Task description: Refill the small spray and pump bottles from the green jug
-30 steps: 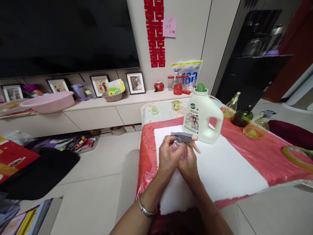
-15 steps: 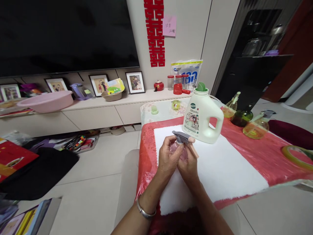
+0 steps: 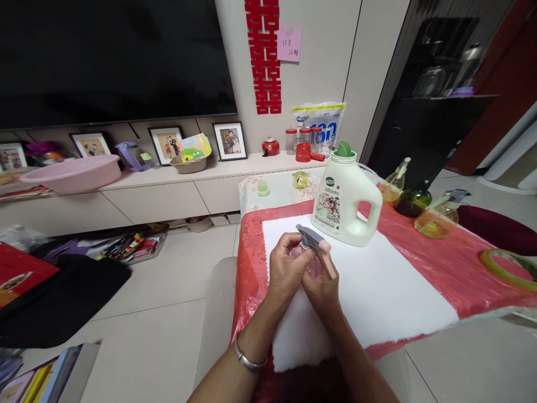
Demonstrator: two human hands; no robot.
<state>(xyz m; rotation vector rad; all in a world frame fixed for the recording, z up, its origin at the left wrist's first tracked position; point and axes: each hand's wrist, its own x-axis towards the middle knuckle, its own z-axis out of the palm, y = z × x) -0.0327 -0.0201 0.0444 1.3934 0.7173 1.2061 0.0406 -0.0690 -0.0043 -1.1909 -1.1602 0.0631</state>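
Both my hands are wrapped round a small pink see-through spray bottle (image 3: 312, 269) with a grey and peach trigger head (image 3: 310, 237). My left hand (image 3: 288, 267) grips it from the left, thumb near the neck. On the other side my right hand (image 3: 324, 288) closes round the bottle's body, below the trigger. Fingers hide most of the bottle. Beneath them lies a white cloth (image 3: 390, 291) on the red table cover (image 3: 419, 246). Just beyond stands a large pale green jug (image 3: 348, 207), a green cap or scoop (image 3: 344, 149) sitting in its mouth.
Several spray bottles, including an amber one (image 3: 438, 218) and a dark green one (image 3: 413, 200), stand at the right. A roll of tape (image 3: 495, 263) lies nearer. A pale green cap (image 3: 263, 188) rests at the table's far left. Behind runs a low cabinet (image 3: 159, 196).
The spray bottle's trigger head has turned slightly, its peach end now lower and closer to my right hand. Both hands keep hold. The whole view has shifted a little.
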